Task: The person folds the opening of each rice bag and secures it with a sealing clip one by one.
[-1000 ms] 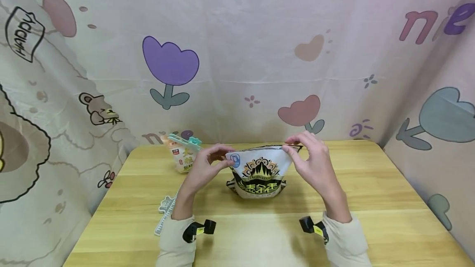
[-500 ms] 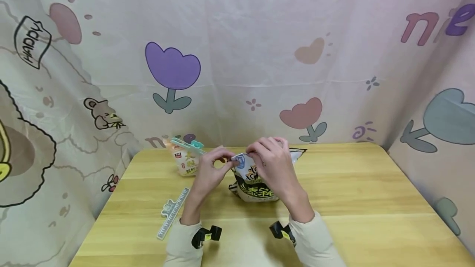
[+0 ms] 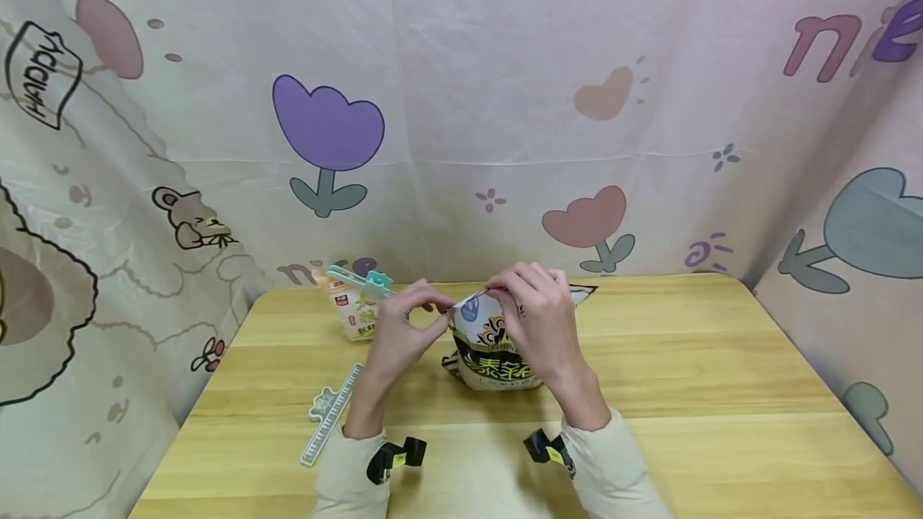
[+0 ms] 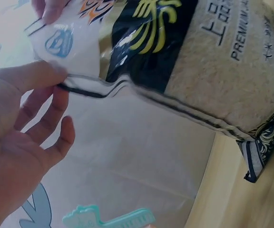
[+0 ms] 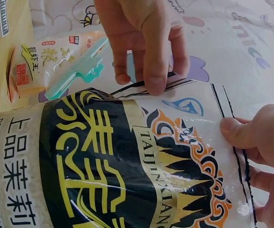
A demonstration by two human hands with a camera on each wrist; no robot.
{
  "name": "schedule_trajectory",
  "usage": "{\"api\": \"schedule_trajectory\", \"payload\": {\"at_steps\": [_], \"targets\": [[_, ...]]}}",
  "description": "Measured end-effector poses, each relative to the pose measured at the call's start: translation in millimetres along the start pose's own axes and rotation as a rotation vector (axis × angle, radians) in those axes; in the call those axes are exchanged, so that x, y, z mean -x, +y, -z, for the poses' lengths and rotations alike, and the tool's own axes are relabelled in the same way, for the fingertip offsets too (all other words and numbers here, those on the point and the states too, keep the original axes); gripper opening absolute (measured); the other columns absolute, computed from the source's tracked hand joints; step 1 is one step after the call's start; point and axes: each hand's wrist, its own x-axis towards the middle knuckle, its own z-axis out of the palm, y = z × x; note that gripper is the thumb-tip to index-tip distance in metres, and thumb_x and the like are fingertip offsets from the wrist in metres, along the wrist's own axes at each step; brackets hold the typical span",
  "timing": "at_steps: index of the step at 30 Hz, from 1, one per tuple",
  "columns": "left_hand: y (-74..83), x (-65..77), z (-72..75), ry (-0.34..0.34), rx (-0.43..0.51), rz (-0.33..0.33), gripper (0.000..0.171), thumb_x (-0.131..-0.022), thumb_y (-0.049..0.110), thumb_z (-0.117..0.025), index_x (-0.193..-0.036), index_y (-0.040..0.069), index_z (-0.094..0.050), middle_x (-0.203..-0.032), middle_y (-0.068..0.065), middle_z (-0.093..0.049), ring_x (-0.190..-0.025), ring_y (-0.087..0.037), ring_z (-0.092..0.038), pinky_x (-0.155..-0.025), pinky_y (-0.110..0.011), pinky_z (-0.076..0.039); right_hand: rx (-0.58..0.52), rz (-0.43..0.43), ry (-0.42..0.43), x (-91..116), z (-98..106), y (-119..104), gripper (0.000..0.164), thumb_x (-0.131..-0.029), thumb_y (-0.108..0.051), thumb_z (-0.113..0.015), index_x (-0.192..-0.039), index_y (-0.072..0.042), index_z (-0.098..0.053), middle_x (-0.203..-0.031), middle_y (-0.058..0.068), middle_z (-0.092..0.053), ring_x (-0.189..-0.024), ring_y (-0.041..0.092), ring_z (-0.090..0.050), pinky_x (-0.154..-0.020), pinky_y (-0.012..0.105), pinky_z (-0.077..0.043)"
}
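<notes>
A rice bag (image 3: 497,359), white, black and gold with grains showing through its lower part, stands upright on the table. My left hand (image 3: 409,327) pinches its top left corner between thumb and fingers. Along the top edge, a little right of that corner, my right hand (image 3: 537,319) pinches the film, thumb in front. The bag's far top corner sticks out behind the right hand. In the right wrist view the printed front of the rice bag (image 5: 175,161) faces the camera, and both thumbs press on its top border.
Behind my left hand stands a smaller food bag (image 3: 353,311) with a teal sealing clip (image 3: 360,279) across its top. A grey-white sealing clip (image 3: 332,415) lies on the wooden table (image 3: 721,391) left of my left forearm. A printed curtain (image 3: 461,102) hangs behind the table.
My right hand has left the bag's top right corner and moved left along the top edge, close to the left hand. The left hand keeps its pinch on the left corner.
</notes>
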Motion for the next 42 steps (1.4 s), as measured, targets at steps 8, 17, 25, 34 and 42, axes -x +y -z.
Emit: {"api": "schedule_trajectory", "payload": {"at_steps": [8,17,25,34,42], "targets": [[-17.3,-0.4,-9.4,-0.060,-0.031,0.053,0.022,-0.078,-0.001,-0.072,-0.091,0.015,-0.065,-0.087,0.003,-0.060,-0.082,-0.015,-0.057,-0.073,-0.037,-0.049,-0.046,-0.022,-0.043,-1.4,7.4,3.9,0.006,-0.086,-0.012,-0.069,-0.091,-0.014,-0.070,-0.088,-0.007,-0.065,-0.080,0.009,-0.055,-0.079,0.036,-0.034],[7.3,-2.8,-5.6,-0.136,0.204,0.240,0.012,-0.091,0.003,-0.060,-0.102,0.000,-0.064,-0.100,-0.014,-0.062,-0.092,-0.026,-0.057,-0.081,-0.040,-0.049,0.002,-0.080,-0.107,3.3,18.1,6.2,0.007,-0.088,-0.024,-0.068,-0.090,-0.018,-0.068,-0.087,-0.011,-0.065,-0.081,0.007,-0.053,-0.083,0.041,-0.032],[18.0,3.4,-12.7,-0.020,0.033,0.205,0.006,-0.086,-0.001,-0.066,-0.090,0.003,-0.067,-0.085,-0.010,-0.062,-0.079,-0.023,-0.058,-0.071,-0.037,-0.049,-0.037,-0.070,-0.124,8.8,9.8,-0.5,0.015,-0.088,-0.032,-0.066,-0.093,-0.018,-0.068,-0.090,-0.011,-0.066,-0.085,0.008,-0.055,-0.087,0.044,-0.032],[22.8,-5.8,-19.1,-0.018,0.105,0.174,0.009,-0.087,0.000,-0.065,-0.096,0.001,-0.065,-0.091,-0.010,-0.061,-0.083,-0.022,-0.055,-0.072,-0.037,-0.047,-0.033,-0.048,-0.105,1.9,8.6,-0.6,0.006,-0.087,-0.024,-0.069,-0.089,-0.019,-0.067,-0.088,-0.012,-0.064,-0.084,0.008,-0.053,-0.087,0.043,-0.030],[2.8,-4.1,-39.2,0.124,0.017,0.077,0.003,-0.085,0.003,-0.068,-0.087,0.004,-0.066,-0.081,-0.003,-0.062,-0.074,-0.016,-0.055,-0.068,-0.034,-0.045,-0.007,-0.049,-0.101,0.0,6.8,-2.6,0.007,-0.089,-0.023,-0.066,-0.091,-0.016,-0.067,-0.089,-0.009,-0.061,-0.086,0.011,-0.050,-0.083,0.041,-0.031]]}}
